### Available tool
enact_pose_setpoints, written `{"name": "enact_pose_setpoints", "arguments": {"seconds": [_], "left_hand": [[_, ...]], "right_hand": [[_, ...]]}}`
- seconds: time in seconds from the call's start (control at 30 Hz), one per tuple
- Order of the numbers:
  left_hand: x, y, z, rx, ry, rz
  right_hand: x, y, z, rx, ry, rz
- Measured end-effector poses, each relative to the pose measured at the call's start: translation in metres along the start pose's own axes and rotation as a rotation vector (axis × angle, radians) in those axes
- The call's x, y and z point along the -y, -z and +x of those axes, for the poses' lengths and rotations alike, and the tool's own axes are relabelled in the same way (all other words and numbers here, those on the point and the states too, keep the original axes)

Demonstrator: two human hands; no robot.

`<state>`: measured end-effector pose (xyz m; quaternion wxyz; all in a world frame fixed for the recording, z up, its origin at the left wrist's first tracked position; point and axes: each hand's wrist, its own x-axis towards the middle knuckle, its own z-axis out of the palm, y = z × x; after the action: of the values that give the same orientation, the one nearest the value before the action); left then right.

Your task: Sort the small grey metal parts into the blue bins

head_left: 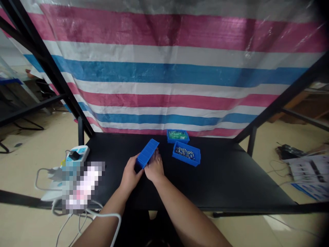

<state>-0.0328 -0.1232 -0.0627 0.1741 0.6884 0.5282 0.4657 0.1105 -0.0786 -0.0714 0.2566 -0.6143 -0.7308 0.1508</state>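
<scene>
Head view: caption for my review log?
Left hand and right hand hold a tilted blue bin over a black table, near two filled bins.

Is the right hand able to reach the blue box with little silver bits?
Probably yes. The box of silver bits sits near the right hand, only bare table between. But it and the left hand both hold the tilted blue bin, so it isn't free.
</scene>
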Motion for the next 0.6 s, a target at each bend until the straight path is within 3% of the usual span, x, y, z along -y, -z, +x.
{"name": "enact_pose_setpoints", "arguments": {"seconds": [0.17,0.4,0.6], "left_hand": [[0.000,-0.002,0.000,0.019,0.007,-0.027],[0.000,-0.004,0.000,0.009,0.019,-0.002],[-0.001,-0.005,0.000,0.010,0.021,-0.002]], "right_hand": [[-0.003,0.001,-0.002,-0.082,0.045,0.038],[-0.004,0.003,-0.005,-0.150,-0.040,0.115],[-0.002,0.014,-0.014,-0.186,0.024,0.064]]}}
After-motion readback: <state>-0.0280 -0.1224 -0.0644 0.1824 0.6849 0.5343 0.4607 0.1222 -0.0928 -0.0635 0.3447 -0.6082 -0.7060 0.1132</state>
